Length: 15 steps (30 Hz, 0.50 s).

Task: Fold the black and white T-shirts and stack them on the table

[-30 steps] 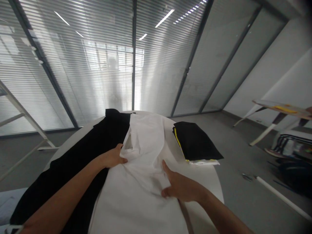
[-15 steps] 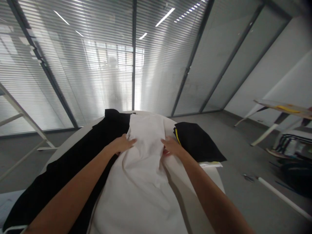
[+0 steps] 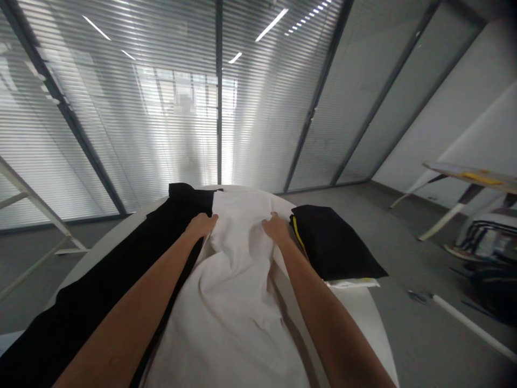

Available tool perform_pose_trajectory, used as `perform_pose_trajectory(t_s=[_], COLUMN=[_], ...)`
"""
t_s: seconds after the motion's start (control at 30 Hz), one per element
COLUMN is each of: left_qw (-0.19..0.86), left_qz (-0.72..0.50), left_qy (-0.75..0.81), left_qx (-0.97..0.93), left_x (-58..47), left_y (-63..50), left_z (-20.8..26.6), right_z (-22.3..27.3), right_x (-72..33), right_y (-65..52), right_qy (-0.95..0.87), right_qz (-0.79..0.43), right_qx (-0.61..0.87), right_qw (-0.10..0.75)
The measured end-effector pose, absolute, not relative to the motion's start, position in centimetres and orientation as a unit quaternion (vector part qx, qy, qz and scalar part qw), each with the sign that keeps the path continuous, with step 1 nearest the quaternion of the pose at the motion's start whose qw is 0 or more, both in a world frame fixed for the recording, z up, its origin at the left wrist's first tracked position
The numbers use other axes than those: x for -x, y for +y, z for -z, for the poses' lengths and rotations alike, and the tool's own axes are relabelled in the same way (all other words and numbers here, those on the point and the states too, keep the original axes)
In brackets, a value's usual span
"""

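A white garment [image 3: 234,302] lies lengthwise on the round white table [image 3: 375,328], wrinkled across its middle and running toward me. My left hand [image 3: 202,225] pinches its left edge near the far end. Opposite, my right hand [image 3: 277,227] is closed on the right edge, thumb on top of the cloth. Whether the piece is a shirt or trousers I cannot tell. Left of it, a black garment [image 3: 109,280] is spread along the table, partly under my left arm. On the right sits a folded black cloth stack [image 3: 333,240] with yellow and white edges showing.
Behind the table stands a glass partition with blinds [image 3: 173,124]. A white metal frame [image 3: 36,202] is at the left. To the right are a wooden-topped table [image 3: 464,175], a striped bag [image 3: 488,237] and a white pole [image 3: 472,326] on the floor.
Both hands have slid farther away along the white garment's edges, toward its far end. The cloth between them has shifted its wrinkles. The view has moved slightly.
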State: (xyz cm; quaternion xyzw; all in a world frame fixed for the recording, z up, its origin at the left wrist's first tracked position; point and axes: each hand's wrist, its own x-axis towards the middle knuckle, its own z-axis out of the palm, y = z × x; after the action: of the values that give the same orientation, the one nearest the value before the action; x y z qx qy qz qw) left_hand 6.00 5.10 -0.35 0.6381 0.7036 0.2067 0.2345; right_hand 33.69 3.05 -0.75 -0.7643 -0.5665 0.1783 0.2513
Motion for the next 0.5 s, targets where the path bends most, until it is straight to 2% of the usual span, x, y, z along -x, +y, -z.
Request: perform_pose_trajectory(t_s=[0.3, 0.4, 0.5], left_qw=[0.285, 0.340, 0.442], left_qz=[-0.312, -0.306, -0.269], left_qy=[0.658, 0.639, 0.621], left_qx=[-0.623, -0.618, -0.588], left_x=[-6.8, -6.1, -5.4], left_y=[8.1, 7.5, 7.2], left_z=[1.3, 1.1, 0.1], right_z=[1.5, 1.7, 1.4], right_x=[-34.7, -35.7, -36.8], right_y=[6.5, 6.7, 6.9], right_qy=[-0.536, -0.525, -0.531], right_qz=[-0.217, -0.257, -0.283], right_qx=[0.755, 0.756, 0.753], right_qw=[0.309, 0.293, 0.268])
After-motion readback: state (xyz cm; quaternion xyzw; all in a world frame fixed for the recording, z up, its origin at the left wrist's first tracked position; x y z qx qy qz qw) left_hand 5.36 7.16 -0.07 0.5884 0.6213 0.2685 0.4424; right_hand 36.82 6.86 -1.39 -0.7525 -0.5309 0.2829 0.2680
